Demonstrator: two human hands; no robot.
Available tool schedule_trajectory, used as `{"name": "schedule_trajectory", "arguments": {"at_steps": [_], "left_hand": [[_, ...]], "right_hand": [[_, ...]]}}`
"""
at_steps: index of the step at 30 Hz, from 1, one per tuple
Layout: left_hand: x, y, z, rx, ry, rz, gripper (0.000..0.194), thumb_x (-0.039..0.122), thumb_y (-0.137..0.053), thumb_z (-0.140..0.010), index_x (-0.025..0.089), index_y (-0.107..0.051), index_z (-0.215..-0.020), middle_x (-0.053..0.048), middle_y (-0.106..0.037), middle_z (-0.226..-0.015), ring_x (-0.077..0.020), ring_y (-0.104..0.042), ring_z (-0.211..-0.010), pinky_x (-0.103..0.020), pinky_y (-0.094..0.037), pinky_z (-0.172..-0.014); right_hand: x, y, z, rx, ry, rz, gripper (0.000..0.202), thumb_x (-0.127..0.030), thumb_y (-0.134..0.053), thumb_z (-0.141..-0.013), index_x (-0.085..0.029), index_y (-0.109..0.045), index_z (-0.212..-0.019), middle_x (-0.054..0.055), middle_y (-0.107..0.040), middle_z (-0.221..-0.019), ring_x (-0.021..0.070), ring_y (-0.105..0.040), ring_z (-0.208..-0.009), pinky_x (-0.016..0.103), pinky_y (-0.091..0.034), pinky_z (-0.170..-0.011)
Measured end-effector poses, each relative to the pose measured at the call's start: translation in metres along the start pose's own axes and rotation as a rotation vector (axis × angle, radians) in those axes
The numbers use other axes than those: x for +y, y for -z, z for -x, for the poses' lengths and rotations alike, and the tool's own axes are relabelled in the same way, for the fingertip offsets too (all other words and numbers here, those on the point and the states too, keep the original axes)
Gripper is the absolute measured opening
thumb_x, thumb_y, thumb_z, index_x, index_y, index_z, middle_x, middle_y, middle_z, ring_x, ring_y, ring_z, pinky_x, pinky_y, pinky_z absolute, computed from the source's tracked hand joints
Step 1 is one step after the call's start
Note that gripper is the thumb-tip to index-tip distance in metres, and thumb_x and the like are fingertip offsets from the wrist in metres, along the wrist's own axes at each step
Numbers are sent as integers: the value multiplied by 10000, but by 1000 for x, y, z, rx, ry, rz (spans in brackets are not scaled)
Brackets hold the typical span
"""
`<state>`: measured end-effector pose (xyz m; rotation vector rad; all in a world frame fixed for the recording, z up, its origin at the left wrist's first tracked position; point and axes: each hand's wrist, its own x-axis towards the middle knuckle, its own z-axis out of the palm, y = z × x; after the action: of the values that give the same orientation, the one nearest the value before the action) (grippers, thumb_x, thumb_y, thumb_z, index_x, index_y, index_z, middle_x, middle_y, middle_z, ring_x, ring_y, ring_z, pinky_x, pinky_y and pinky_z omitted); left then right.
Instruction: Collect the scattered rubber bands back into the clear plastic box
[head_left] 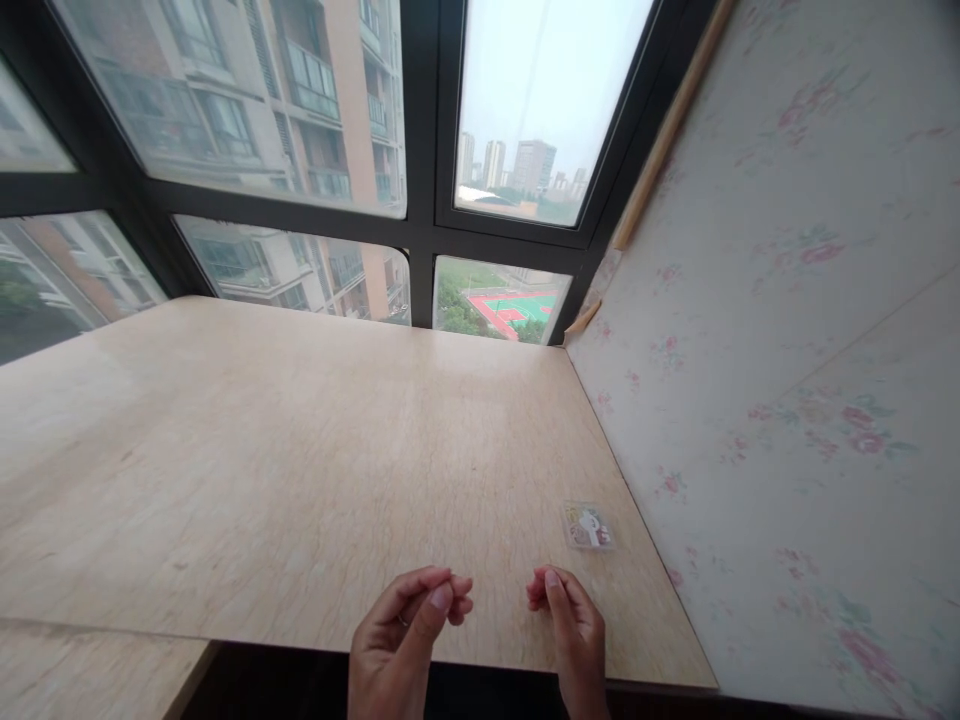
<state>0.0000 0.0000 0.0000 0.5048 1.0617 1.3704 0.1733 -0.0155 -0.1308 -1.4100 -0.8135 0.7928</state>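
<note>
Both hands are raised over the front edge of a beige marble-patterned sill, a short gap apart. My left hand (409, 635) has its thumb pressed to its index finger, the other fingers curled; whatever sits in that pinch is too small to make out. In my right hand (568, 630) the thumb also meets the bent index finger, and anything between them is hidden. Just beyond my right hand lies a small clear square box (589, 526) with a white figure and small coloured bits showing through it.
The marble-patterned sill (300, 450) stretches to dark-framed windows (424, 240) at the back. A flowered wall (750, 400) borders it on the right. At the lower left is another slab (90, 670), beside a dark gap below the front edge.
</note>
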Motion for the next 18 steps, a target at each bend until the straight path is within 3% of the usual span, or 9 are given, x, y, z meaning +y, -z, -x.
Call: {"name": "schedule_trajectory", "arguments": {"at_steps": [8, 18], "left_hand": [[-35, 33, -42, -109, 146, -51, 397, 396, -793, -658, 102, -679, -899, -150, -717, -890, -224, -669, -787, -304, -522, -750], [-63, 59, -73, -249, 120, -166, 418, 484, -659, -752, 116, -675, -949, -154, -711, -955, -273, -672, -896, -380, -504, -830]], "right_hand": [[-3, -6, -1, 93, -12, 124, 466, -573, -593, -822, -116, -679, -842, 66, -644, -689, 172, -593, -625, 265, -516, -605], [1, -7, -2, 155, -2, 266, 517, -600, -573, -814, -100, -680, -890, 79, -665, -702, 192, -620, -628, 284, -528, -618]]}}
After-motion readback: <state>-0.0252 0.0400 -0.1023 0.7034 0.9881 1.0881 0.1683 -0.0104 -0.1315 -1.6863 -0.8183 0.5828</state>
